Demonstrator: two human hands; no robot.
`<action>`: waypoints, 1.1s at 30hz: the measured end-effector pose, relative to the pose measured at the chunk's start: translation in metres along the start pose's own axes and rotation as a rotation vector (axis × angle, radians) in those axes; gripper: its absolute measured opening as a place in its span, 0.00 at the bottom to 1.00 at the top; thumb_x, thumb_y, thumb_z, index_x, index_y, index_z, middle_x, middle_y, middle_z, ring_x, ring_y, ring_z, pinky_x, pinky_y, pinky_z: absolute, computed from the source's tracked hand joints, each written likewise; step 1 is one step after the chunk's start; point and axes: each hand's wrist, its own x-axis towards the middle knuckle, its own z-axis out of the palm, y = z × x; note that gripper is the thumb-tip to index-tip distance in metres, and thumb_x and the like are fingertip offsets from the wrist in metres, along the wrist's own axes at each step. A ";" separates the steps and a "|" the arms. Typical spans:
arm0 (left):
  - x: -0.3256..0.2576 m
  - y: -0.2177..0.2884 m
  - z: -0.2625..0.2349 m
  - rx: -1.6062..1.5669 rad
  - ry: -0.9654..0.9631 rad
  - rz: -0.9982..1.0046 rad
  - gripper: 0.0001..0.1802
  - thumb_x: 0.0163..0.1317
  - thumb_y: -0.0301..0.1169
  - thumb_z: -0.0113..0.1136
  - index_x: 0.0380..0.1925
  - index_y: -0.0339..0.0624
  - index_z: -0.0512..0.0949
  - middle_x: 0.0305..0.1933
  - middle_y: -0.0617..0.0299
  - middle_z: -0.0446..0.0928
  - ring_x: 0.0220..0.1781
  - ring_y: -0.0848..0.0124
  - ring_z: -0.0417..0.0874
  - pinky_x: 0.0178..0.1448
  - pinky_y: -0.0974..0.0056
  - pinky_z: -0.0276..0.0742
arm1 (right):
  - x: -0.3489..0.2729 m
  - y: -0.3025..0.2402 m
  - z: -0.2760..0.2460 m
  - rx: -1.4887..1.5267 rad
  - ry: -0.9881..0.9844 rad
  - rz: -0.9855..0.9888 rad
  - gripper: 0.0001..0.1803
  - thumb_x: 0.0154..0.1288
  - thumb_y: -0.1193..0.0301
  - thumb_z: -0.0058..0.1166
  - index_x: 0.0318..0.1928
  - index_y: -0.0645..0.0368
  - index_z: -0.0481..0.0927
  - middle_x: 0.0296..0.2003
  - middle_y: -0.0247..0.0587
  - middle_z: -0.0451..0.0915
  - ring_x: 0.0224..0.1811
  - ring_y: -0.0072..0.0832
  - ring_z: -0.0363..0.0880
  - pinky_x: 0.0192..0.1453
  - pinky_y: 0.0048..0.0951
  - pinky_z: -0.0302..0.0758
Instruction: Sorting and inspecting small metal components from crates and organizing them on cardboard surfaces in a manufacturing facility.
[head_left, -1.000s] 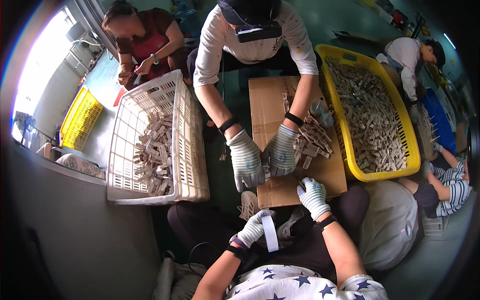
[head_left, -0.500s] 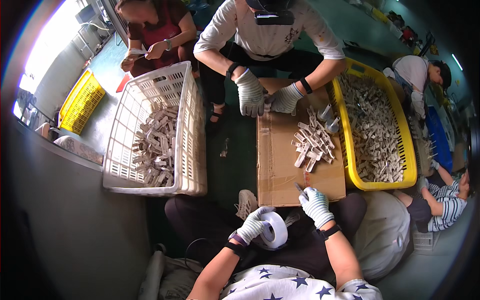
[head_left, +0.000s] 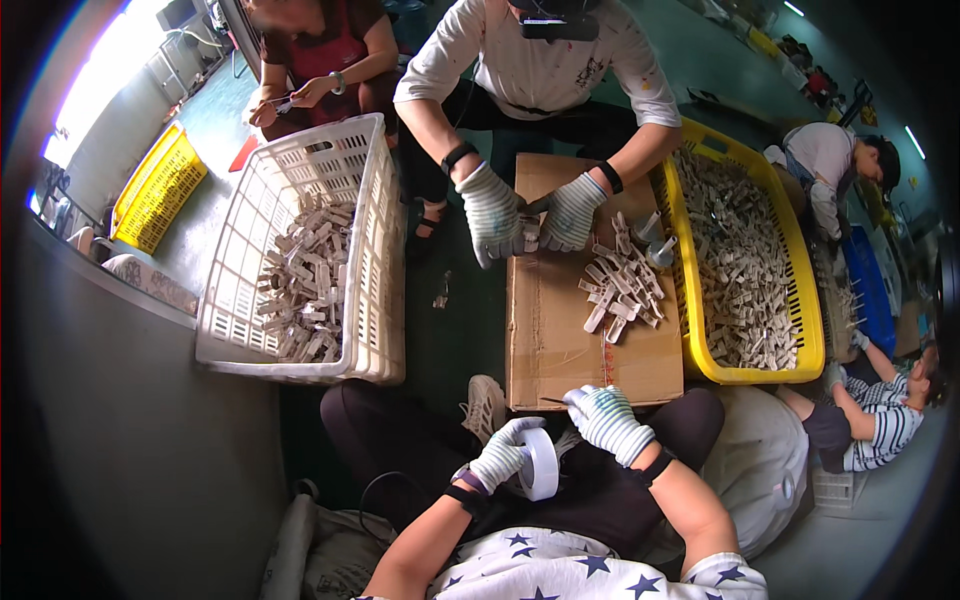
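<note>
My left hand [head_left: 500,456], in a white striped glove, is closed on a wide roll of white tape [head_left: 541,466] held upright above my lap. In my right hand [head_left: 609,420], gloved alike, is pinched a thin dark tool [head_left: 553,400]; it points left over the near edge of a cardboard box [head_left: 555,345], and I cannot make out its exact kind. A pile of pale peg-shaped clips [head_left: 622,292] lies on the box, beyond my right hand. Across the box, a co-worker's gloved hands [head_left: 492,215] handle a small pale piece.
A white crate [head_left: 372,300] holding clips stands left of the box. Right of it is a yellow crate [head_left: 710,362] full of clips. A small cup-like container [head_left: 661,251] sits beside the pile. Other people work at the back left and on the right. A pale sack [head_left: 760,470] lies by my right knee.
My right hand has moved slightly left and turned, so the dark tool now points left instead of up. The tape roll in my left hand has turned more edge-on. The co-worker's hands shifted slightly.
</note>
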 end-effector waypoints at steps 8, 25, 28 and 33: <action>0.000 0.005 0.001 -0.062 0.006 -0.063 0.29 0.55 0.13 0.59 0.58 0.44 0.73 0.43 0.69 0.78 0.44 0.78 0.78 0.52 0.69 0.77 | 0.017 -0.013 0.008 -0.186 -0.123 -0.174 0.08 0.62 0.63 0.52 0.37 0.51 0.79 0.31 0.38 0.80 0.36 0.37 0.81 0.41 0.43 0.70; -0.006 0.018 0.003 -0.225 0.018 -0.075 0.29 0.54 0.19 0.67 0.58 0.43 0.73 0.44 0.67 0.79 0.44 0.77 0.79 0.52 0.68 0.77 | 0.029 -0.026 0.020 -0.329 -0.234 -0.227 0.12 0.64 0.68 0.42 0.43 0.53 0.79 0.30 0.39 0.81 0.32 0.36 0.82 0.36 0.41 0.72; -0.012 0.025 0.005 -0.235 -0.004 -0.044 0.29 0.54 0.20 0.68 0.58 0.43 0.74 0.43 0.68 0.79 0.44 0.77 0.79 0.52 0.68 0.77 | 0.029 -0.020 0.024 -0.331 -0.229 -0.239 0.12 0.64 0.67 0.44 0.44 0.53 0.79 0.30 0.38 0.81 0.31 0.35 0.81 0.37 0.41 0.71; -0.017 0.027 0.000 -0.204 -0.016 -0.014 0.26 0.55 0.19 0.64 0.56 0.42 0.75 0.43 0.66 0.80 0.43 0.77 0.79 0.51 0.67 0.78 | 0.025 -0.016 0.022 -0.298 -0.188 -0.242 0.13 0.63 0.66 0.46 0.45 0.53 0.79 0.29 0.38 0.81 0.31 0.35 0.81 0.37 0.41 0.70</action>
